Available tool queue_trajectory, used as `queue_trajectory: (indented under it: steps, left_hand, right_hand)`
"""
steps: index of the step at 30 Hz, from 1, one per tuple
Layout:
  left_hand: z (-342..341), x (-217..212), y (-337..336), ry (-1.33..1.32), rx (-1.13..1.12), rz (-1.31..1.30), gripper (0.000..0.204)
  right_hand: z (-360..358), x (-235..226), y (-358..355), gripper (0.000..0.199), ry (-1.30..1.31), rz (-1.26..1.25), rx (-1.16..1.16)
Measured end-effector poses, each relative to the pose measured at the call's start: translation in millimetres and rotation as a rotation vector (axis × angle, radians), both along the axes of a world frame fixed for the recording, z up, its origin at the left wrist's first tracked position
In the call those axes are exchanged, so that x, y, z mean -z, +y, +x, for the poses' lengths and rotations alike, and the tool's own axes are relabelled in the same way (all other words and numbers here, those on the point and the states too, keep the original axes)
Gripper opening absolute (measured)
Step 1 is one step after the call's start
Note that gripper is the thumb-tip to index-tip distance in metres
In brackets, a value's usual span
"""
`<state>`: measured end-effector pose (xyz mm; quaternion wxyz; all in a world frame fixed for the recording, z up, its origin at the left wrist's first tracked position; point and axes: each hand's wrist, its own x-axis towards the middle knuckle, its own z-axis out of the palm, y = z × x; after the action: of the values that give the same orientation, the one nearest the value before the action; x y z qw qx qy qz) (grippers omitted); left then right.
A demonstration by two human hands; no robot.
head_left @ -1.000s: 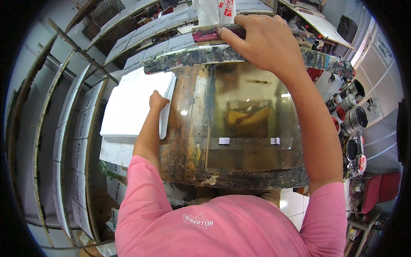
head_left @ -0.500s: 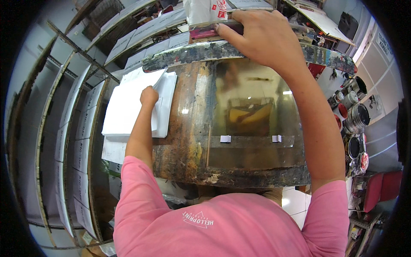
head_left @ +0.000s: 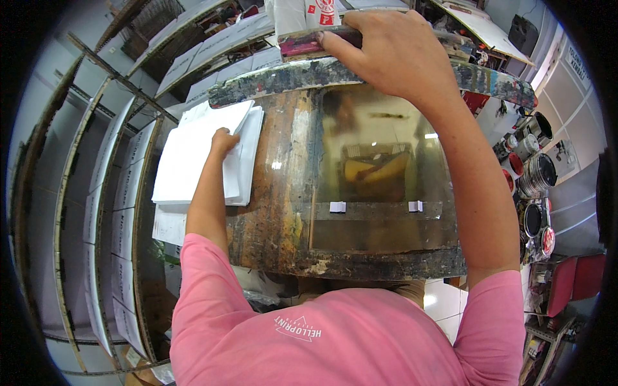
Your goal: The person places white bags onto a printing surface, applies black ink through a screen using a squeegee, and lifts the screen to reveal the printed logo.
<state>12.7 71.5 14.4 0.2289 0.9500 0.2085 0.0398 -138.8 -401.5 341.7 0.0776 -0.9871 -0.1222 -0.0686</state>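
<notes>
Squeegee [head_left: 315, 42] at far edge of paint-crusted printing frame [head_left: 360, 180], right hand [head_left: 386, 51] fingers clenched around handle; left hand [head_left: 222, 143] fingers grasping white paper stack [head_left: 193, 154] at left. Risk: uneven pull smearing ink; stack sliding off bench.

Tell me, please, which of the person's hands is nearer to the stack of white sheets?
Left. The left hand rests on the stack of white sheets; the right hand is far off to its right, gripping the squeegee handle at the screen frame's top.
</notes>
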Motion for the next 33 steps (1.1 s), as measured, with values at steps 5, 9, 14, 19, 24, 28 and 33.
queue_trajectory:
  steps: [5,9,14,19,24,28,33]
  left_hand:
    - [7,21,-35,-0.075,0.111,0.145,0.077]
    - [-9,39,-47,-0.048,0.124,0.280,0.076]
    - [-11,37,-50,0.020,0.114,0.299,0.065]
    - [-2,30,-54,0.000,0.087,0.318,0.055]
    - [6,-4,16,-0.099,0.182,0.255,0.046]
    - [-8,-70,34,-0.332,0.145,0.020,0.043]
    - [-5,-100,-2,-0.122,0.144,0.054,0.043]
  right_hand:
    - [47,63,-32,0.055,-0.720,0.177,-0.240]
    - [49,63,-26,0.055,-0.709,0.202,-0.256]
    - [47,64,-25,0.055,-0.705,0.195,-0.239]
    - [51,70,-29,0.054,-0.776,0.198,-0.241]
    - [50,72,-27,0.051,-0.686,0.190,-0.222]
    - [49,71,-27,0.051,-0.690,0.195,-0.222]
    - [53,66,-30,0.057,-0.693,0.173,-0.198]
